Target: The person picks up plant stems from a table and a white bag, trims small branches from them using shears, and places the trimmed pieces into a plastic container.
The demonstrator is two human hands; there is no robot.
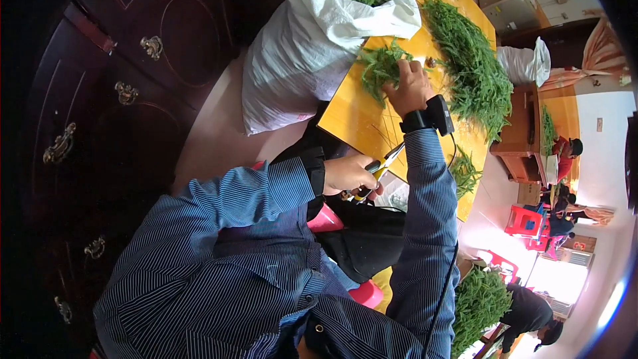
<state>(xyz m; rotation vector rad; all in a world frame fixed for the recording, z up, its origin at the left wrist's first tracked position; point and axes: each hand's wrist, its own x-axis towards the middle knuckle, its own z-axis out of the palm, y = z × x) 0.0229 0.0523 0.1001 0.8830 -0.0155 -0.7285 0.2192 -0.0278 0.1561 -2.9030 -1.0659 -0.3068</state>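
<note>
Your striped blue sleeves (266, 259) fill the near part of the view. Your left hand (349, 174) is closed tight around the yellow-handled scissors (379, 171), down near your lap, at the near edge of the yellow table (352, 119). Your right hand (410, 86) reaches out over the table and its fingers grip a small bunch of green stems (381, 70), which lies on the table just left of that hand.

To cut well, I think you should gather the stems so their ends line up. Hold them firm but do not crush them. Keep your fingers away from the blades when you bring the scissors close. Cut over the table so bits do not fall on your lap.

On the far side of the table a long heap of green stems (468, 66) runs away from you. A big white sack (312, 40) full of the same greens stands at the left of the table, touching its edge. Dark wooden doors with gold handles (100, 106) are at the far left. At the right, the room is bright, with red plastic stools (525, 223) and another pile of greens (482, 302) low down, where another person bends over
</note>
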